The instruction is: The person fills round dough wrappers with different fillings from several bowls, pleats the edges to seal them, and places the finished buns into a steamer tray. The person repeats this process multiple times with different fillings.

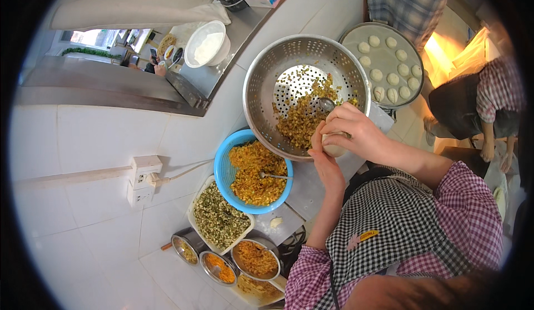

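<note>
White-tiled counter (183, 137) carried my round perforated steel colander (267, 65) of chopped yellow filling, over whose rim my left hand (327, 165) cupped a pale dough wrapper (334, 149) while my right hand (356, 132) closed its grip on it, pinching.

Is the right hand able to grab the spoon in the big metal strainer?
Probably yes. The right hand sits just beside the spoon in the strainer, nothing between, though its fingers pinch a dough piece.
</note>
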Action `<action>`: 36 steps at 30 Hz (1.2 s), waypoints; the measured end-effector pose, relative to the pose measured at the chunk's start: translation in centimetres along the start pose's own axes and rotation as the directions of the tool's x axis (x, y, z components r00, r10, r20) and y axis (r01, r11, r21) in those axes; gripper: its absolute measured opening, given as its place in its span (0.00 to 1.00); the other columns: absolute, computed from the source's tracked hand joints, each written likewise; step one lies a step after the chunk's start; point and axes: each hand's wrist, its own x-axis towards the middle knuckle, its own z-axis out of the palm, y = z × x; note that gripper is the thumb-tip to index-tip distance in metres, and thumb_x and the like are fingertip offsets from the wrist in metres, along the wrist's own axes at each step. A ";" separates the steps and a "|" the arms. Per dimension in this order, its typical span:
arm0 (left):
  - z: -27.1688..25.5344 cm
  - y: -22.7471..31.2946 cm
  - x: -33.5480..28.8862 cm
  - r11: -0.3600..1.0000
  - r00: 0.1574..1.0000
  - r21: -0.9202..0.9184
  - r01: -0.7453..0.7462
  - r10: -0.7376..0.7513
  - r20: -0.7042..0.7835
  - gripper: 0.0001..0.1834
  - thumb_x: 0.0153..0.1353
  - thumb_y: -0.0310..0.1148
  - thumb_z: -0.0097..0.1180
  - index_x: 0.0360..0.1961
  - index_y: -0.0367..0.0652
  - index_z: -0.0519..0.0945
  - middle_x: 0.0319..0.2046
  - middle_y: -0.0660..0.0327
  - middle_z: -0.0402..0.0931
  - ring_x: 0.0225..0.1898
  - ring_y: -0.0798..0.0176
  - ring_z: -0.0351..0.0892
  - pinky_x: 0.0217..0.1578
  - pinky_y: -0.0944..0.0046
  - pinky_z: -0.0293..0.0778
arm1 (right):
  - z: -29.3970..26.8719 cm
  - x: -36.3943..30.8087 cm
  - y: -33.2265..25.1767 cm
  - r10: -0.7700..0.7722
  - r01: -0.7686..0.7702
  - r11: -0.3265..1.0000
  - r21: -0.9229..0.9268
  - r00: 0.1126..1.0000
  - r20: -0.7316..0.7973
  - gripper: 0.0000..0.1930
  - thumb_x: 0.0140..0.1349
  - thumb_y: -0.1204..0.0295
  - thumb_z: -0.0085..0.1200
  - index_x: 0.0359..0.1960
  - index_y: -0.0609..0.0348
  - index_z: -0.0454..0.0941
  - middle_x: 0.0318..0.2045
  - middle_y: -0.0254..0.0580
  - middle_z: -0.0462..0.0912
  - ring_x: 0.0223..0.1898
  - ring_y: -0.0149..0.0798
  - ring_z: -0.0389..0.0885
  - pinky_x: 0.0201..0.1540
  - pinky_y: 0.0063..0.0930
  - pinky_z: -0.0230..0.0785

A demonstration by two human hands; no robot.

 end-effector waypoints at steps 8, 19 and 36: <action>-1.3 0.4 -1.1 0.998 0.999 0.066 -0.015 0.012 0.050 0.45 0.75 0.65 0.15 0.73 0.37 0.60 0.72 0.51 0.59 0.73 0.54 0.58 0.72 0.56 0.53 | 1.9 -1.1 -1.7 0.014 -0.014 1.000 0.010 0.997 -0.074 0.05 0.58 0.76 0.63 0.36 0.60 0.83 0.35 0.39 0.80 0.41 0.43 0.76 0.47 0.35 0.70; 0.3 -0.5 -2.1 0.994 0.991 0.107 -0.031 0.017 0.136 0.45 0.74 0.66 0.14 0.76 0.40 0.53 0.73 0.52 0.56 0.73 0.55 0.57 0.72 0.56 0.53 | 0.3 -2.9 -1.7 -0.051 0.044 0.995 -0.091 0.995 -0.083 0.04 0.60 0.75 0.61 0.36 0.59 0.82 0.35 0.38 0.79 0.44 0.43 0.75 0.48 0.37 0.71; 2.4 -14.7 -5.9 0.481 0.667 -0.471 0.740 -0.617 0.418 0.49 0.70 0.72 0.27 0.75 0.40 0.55 0.72 0.49 0.60 0.73 0.46 0.60 0.69 0.44 0.62 | -4.2 -17.9 9.6 0.293 -0.290 0.953 -0.088 0.808 0.511 0.35 0.46 0.81 0.68 0.60 0.44 0.78 0.70 0.50 0.61 0.64 0.59 0.69 0.62 0.48 0.72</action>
